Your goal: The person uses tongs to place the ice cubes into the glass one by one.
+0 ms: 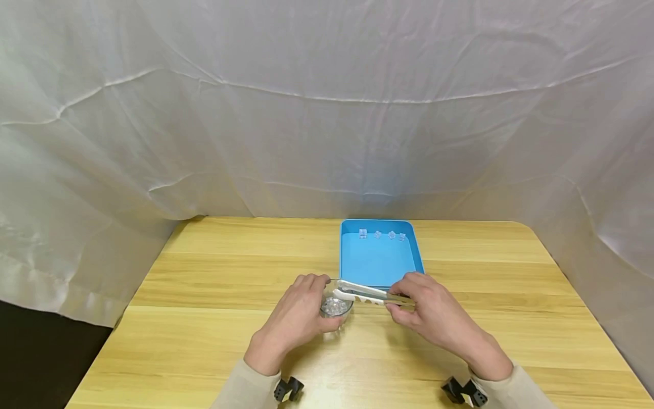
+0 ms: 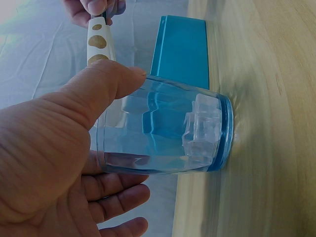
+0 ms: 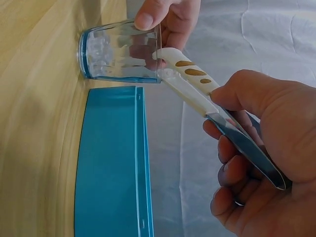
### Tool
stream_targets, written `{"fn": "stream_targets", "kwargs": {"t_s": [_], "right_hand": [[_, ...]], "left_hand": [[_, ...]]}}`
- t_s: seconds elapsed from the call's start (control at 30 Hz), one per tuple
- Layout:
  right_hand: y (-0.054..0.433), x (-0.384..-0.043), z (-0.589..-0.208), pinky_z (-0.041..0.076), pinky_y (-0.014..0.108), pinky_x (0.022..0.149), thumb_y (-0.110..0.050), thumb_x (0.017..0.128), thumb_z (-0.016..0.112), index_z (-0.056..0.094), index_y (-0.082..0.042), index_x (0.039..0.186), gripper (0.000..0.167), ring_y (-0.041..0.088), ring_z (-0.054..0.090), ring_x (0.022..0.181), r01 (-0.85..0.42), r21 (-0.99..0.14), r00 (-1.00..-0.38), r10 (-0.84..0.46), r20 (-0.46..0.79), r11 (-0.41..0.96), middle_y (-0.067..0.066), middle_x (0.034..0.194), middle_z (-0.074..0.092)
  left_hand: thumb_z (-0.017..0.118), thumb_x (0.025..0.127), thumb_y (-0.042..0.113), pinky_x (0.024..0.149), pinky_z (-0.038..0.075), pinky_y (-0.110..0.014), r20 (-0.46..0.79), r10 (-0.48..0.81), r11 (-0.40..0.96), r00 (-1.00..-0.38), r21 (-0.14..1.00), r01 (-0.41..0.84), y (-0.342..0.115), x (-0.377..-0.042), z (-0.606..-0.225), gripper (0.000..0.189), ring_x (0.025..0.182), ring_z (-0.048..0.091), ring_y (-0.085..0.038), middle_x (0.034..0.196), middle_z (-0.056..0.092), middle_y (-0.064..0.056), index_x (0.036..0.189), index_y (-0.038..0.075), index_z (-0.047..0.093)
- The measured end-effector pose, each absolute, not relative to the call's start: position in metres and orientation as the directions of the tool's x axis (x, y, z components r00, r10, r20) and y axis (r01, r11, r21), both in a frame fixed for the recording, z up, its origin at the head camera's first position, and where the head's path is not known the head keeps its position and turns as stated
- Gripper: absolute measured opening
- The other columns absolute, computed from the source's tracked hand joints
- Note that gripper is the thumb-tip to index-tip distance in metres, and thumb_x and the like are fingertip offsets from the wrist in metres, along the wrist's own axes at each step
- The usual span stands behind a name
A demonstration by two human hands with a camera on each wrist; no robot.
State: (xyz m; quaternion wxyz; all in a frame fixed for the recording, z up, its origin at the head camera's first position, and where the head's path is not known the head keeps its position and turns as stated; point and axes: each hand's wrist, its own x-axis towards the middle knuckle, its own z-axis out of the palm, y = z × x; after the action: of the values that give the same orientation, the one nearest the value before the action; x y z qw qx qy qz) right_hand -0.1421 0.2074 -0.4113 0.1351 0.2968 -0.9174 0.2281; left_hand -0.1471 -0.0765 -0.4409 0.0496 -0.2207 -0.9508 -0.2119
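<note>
My left hand [image 1: 296, 313] grips a clear drinking glass [image 2: 163, 121] near its rim, thumb on one side and fingers on the other. The glass stands upright on the table with several clear ice cubes [image 2: 203, 129] at its bottom. My right hand [image 1: 434, 309] holds metal tongs [image 3: 247, 148] with white, brown-spotted ends. Those ends reach over the glass's rim, close together. Something clear may sit between the tips [image 3: 168, 53], but I cannot tell for certain.
A shallow blue tray [image 1: 380, 261] lies just beyond the hands. Several clear cubes [image 1: 363, 233] form a row along its far side. The wooden table [image 1: 230, 272] ends at a hanging grey-white cloth [image 1: 327, 142].
</note>
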Motion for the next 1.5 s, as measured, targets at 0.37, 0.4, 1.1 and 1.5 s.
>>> {"fn": "stream_targets", "kwargs": {"t_s": [0.37, 0.4, 1.1, 1.5], "right_hand": [[0.211, -0.144, -0.408, 0.057, 0.028, 0.071, -0.018, 0.089, 0.083, 0.077, -0.016, 0.1, 0.012, 0.004, 0.06, 0.082, -0.588, -0.357, -0.798, -0.447, 0.405, 0.726, -0.011, 0.093, 0.066], [0.212, -0.145, -0.408, 0.057, 0.027, 0.07, -0.018, 0.089, 0.082, 0.077, -0.015, 0.1, 0.012, 0.003, 0.059, 0.082, -0.585, -0.357, -0.798, -0.437, 0.415, 0.728, -0.01, 0.092, 0.066], [0.235, -0.172, -0.411, 0.041, 0.032, 0.057, -0.019, 0.095, 0.07, 0.076, 0.007, 0.101, 0.027, 0.023, 0.051, 0.068, -0.207, -0.4, -0.912, -0.028, 0.409, 0.893, 0.014, 0.084, 0.065], [0.242, -0.206, -0.411, 0.037, 0.036, 0.058, -0.017, 0.096, 0.064, 0.069, 0.006, 0.085, 0.026, 0.027, 0.047, 0.064, -0.183, -0.287, -0.934, -0.075, 0.35, 0.94, 0.01, 0.07, 0.054]], "left_hand": [[0.087, 0.083, 0.049, 0.099, 0.055, -0.043, 0.186, 0.397, 0.807, -0.899, 0.396, 0.438, -0.077, -0.147, -0.441, 0.08, 0.116, 0.06, -0.028, 0.126, 0.067, -0.013, 0.139, 0.0, 0.059], [0.087, 0.083, 0.049, 0.1, 0.055, -0.043, 0.188, 0.398, 0.806, -0.898, 0.395, 0.44, -0.077, -0.147, -0.441, 0.08, 0.116, 0.06, -0.028, 0.126, 0.067, -0.012, 0.139, 0.0, 0.059], [0.088, 0.082, 0.047, 0.098, 0.057, -0.042, 0.197, 0.409, 0.8, -0.891, 0.393, 0.454, -0.076, -0.145, -0.441, 0.079, 0.114, 0.061, -0.026, 0.123, 0.068, -0.012, 0.139, -0.001, 0.059], [0.088, 0.082, 0.047, 0.095, 0.057, -0.041, 0.197, 0.403, 0.803, -0.894, 0.392, 0.449, -0.076, -0.145, -0.44, 0.079, 0.111, 0.061, -0.025, 0.122, 0.068, -0.012, 0.139, 0.0, 0.059]]}}
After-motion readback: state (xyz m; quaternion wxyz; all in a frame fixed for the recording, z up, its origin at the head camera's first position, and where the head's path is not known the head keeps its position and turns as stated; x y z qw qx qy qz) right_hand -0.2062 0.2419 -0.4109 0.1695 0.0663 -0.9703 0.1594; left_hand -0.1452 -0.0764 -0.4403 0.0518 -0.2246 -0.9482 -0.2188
